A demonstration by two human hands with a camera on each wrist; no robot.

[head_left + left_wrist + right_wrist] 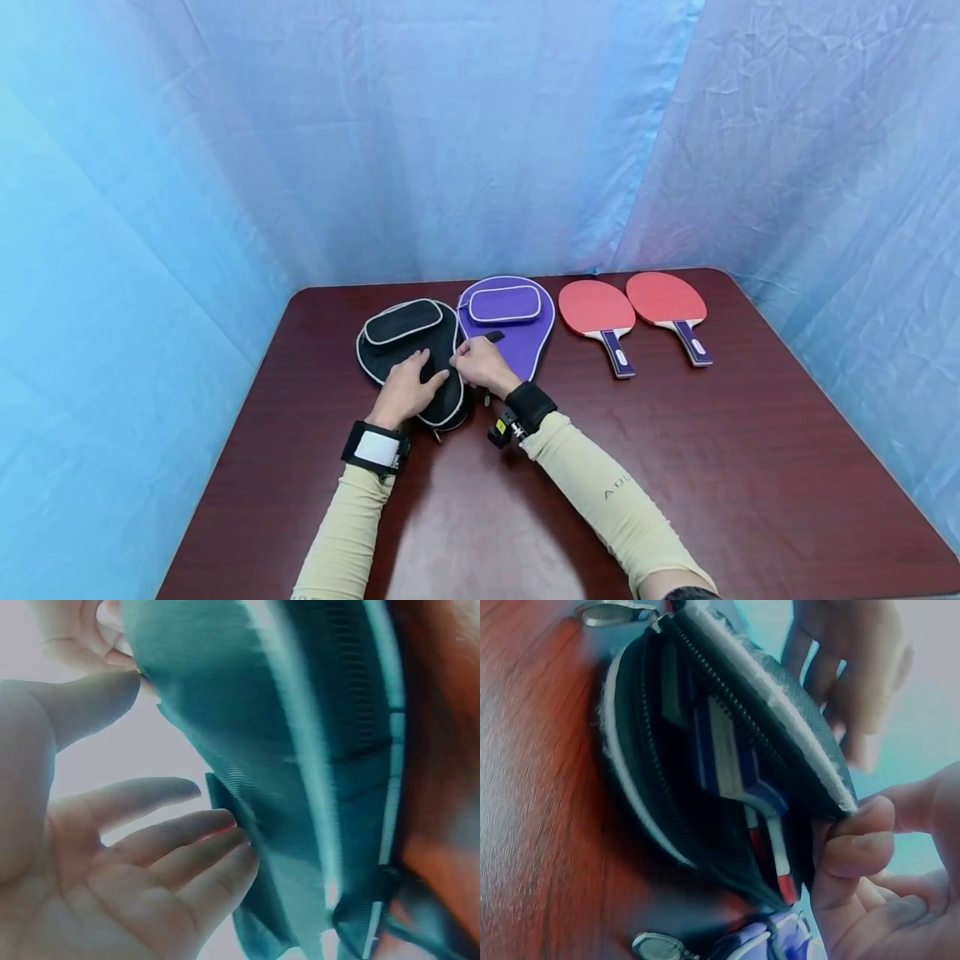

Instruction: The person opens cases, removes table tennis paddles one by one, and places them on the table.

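Observation:
A black table tennis bat case (408, 354) with white piping and a small front pocket lies at the left of the table. My right hand (480, 364) pinches the edge of its upper layer between thumb and fingers. In the right wrist view the zip (731, 705) is undone and the mouth gapes. A blue-and-white bat handle (727, 754) shows inside, with red-and-white edges (780, 862) deeper in. My left hand (405, 387) lies over the front of the case, its fingers (187, 847) fairly straight and spread against the fabric.
Just right of the black case lies a purple bat case (517, 333), partly covered by my right hand. Two red bats, one nearer (596, 308) and one farther right (667, 298), lie with handles toward me. Blue cloth (450, 142) hangs behind the dark red table (750, 467).

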